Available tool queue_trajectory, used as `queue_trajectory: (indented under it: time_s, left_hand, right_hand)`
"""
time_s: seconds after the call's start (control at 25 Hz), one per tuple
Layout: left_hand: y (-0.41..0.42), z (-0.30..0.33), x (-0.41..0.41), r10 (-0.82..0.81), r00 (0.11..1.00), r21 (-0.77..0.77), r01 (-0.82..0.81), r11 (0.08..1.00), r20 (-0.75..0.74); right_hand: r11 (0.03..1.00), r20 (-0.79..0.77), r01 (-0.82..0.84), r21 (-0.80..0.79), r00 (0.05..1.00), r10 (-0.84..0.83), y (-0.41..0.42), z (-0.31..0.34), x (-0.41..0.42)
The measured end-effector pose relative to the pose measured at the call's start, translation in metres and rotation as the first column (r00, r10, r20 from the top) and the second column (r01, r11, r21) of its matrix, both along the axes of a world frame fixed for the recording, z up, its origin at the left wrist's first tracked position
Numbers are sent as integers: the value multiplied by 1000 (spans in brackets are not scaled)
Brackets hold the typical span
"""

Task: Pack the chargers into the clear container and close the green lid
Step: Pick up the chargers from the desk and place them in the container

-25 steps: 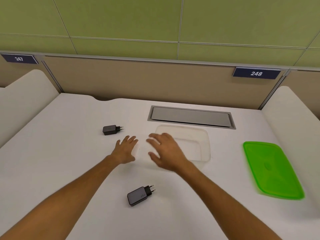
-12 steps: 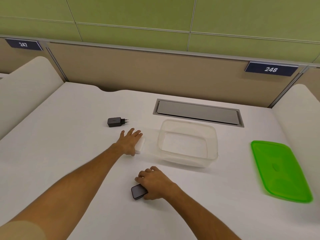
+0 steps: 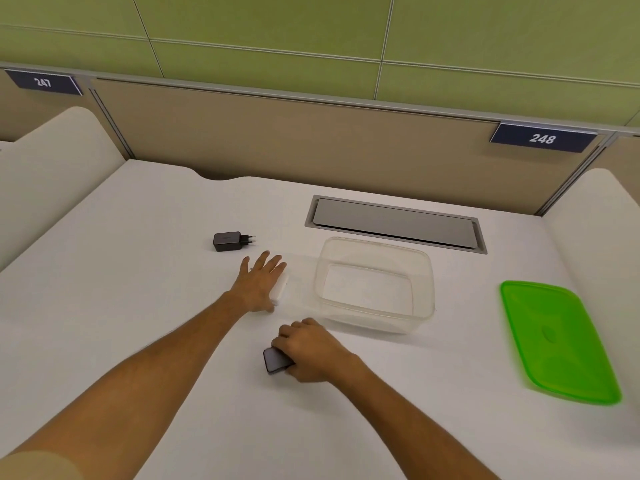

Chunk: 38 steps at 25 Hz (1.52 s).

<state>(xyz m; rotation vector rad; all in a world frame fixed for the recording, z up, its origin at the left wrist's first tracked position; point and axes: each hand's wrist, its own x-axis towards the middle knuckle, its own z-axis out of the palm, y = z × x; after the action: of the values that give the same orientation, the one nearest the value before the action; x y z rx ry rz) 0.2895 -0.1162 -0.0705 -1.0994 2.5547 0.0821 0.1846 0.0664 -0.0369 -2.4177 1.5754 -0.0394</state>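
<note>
The right hand (image 3: pixel 308 348) is curling down over the near dark charger (image 3: pixel 275 360), fingers wrapping its body, though whether it is gripped tight yet I cannot tell. The left hand (image 3: pixel 261 282) is lying flat, fingers spread, over a white charger (image 3: pixel 281 289) just left of the empty clear container (image 3: pixel 375 285). A 2nd dark charger (image 3: pixel 228 241) is sitting further back. These look like small, rigid, smooth bricks, best pinched across the flat sides, away from the prongs. The green lid (image 3: pixel 557 341) is waiting off right.
</note>
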Motion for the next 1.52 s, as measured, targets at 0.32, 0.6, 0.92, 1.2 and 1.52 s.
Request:
queue_trajectory:
  time_s: [0.32, 0.6, 0.92, 1.2, 1.52]
  left_hand:
    - [13, -2, -4, -23, 999, -50, 21, 999, -27]
    - [21, -4, -16, -59, 998, -29, 58, 998, -29]
    - [37, -13, -27, -100, 995, 8, 100, 995, -18]
    - [39, -9, -31, -105, 995, 9, 105, 994, -5]
    - [21, -9, -25, -62, 998, 71, 60, 996, 19]
  right_hand:
    - [917, 104, 317, -243, 948, -300, -35, 72, -72]
    - [751, -34, 654, -87, 752, -659, -46, 62, -147]
    - [626, -214, 774, 96, 630, -746, -41, 18, -171]
    - [604, -289, 786, 135, 614, -735, -39, 2, -172]
    - [540, -277, 831, 135, 555, -785, -30, -5, -178]
